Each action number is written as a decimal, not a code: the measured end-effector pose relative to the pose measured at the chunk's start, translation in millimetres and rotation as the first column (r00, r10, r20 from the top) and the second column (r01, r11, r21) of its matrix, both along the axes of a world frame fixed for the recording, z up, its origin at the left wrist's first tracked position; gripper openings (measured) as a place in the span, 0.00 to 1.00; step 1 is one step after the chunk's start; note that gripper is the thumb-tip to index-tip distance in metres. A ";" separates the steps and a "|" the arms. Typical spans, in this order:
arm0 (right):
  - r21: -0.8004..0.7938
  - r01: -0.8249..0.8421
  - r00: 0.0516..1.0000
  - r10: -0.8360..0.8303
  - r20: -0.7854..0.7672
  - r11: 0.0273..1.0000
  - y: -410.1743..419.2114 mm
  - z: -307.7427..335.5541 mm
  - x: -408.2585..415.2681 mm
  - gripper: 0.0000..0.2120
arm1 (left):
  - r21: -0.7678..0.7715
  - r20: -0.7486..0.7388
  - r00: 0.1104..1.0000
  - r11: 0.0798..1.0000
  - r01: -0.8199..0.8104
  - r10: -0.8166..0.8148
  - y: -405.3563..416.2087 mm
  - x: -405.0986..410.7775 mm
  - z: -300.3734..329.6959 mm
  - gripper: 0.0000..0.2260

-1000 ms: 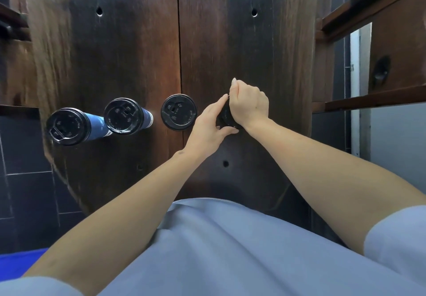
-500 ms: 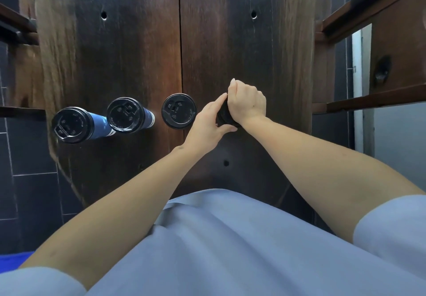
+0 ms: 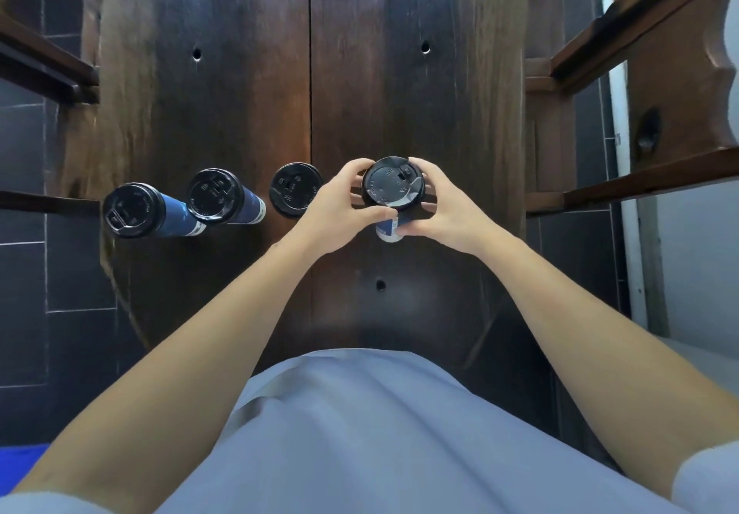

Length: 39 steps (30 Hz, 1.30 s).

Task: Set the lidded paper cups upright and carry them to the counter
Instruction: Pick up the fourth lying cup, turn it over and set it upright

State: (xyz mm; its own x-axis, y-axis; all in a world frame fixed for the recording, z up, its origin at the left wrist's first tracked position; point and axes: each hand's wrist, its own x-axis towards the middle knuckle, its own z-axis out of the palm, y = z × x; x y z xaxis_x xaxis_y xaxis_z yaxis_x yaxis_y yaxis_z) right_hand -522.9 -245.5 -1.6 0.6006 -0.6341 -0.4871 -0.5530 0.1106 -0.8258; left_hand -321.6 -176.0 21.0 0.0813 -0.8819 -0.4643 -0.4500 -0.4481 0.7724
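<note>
A blue paper cup with a black lid (image 3: 393, 187) is held above the dark wooden table (image 3: 248, 73), lid toward the camera. My left hand (image 3: 344, 209) grips its left side and my right hand (image 3: 444, 209) grips its right side, fingers curled round the cup body. Three more lidded blue cups stand upright in a row to the left: one (image 3: 295, 190) next to my left hand, one (image 3: 216, 195) in the middle, one (image 3: 134, 209) at the far left near the table's edge.
Wooden benches or shelves flank the table at left (image 3: 44, 61) and right (image 3: 640, 177). Dark floor tiles (image 3: 24, 281) show on the left. A white wall or post (image 3: 628, 233) stands at the right. My light blue garment (image 3: 360, 433) fills the bottom.
The cup under my hands has been lifted and turned so its lid faces up. Both hands moved from covering it to gripping its sides.
</note>
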 end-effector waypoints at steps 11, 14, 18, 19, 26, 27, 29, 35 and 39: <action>-0.094 -0.005 0.997 0.012 0.077 0.996 34.2 38.2 9.4 0.40 | 0.033 -0.105 0.977 0.982 -0.185 0.188 41.9 -7.4 47.6 0.26; -0.106 -0.059 0.998 0.062 0.023 0.993 45.6 51.5 11.2 0.36 | -0.091 -0.036 0.999 0.996 -0.012 0.009 55.9 4.7 57.1 0.30; -0.106 -0.133 0.988 0.124 -0.091 0.985 69.6 72.5 12.3 0.32 | -0.099 0.065 0.903 0.898 0.429 -0.425 63.7 26.9 76.6 0.31; -0.113 -0.136 0.987 0.125 -0.103 0.984 74.7 78.4 12.3 0.30 | -0.067 0.061 0.865 0.862 0.502 -0.498 63.5 29.8 81.9 0.31; -0.111 -0.102 0.992 0.092 -0.090 0.989 89.2 124.2 13.0 0.25 | -0.124 -0.142 0.895 0.905 0.407 -0.422 71.8 48.6 107.7 0.29; -0.124 -0.085 0.994 0.076 -0.072 0.989 86.1 130.7 10.8 0.26 | -0.135 -0.198 0.912 0.931 0.338 -0.360 73.4 49.8 109.4 0.28; -0.161 -0.038 0.999 0.033 -0.038 0.986 77.5 141.8 3.9 0.28 | -0.151 -0.294 0.919 0.962 0.228 -0.264 77.3 49.5 111.3 0.27; -0.206 0.080 0.992 -0.058 0.110 0.975 60.3 164.0 -32.1 0.29 | -0.194 -0.489 0.871 0.970 -0.147 0.034 84.5 44.8 118.2 0.27; -0.203 0.152 0.965 -0.101 0.242 0.967 54.4 171.9 -43.4 0.29 | -0.217 -0.567 0.819 0.943 -0.253 0.089 82.1 44.8 132.5 0.29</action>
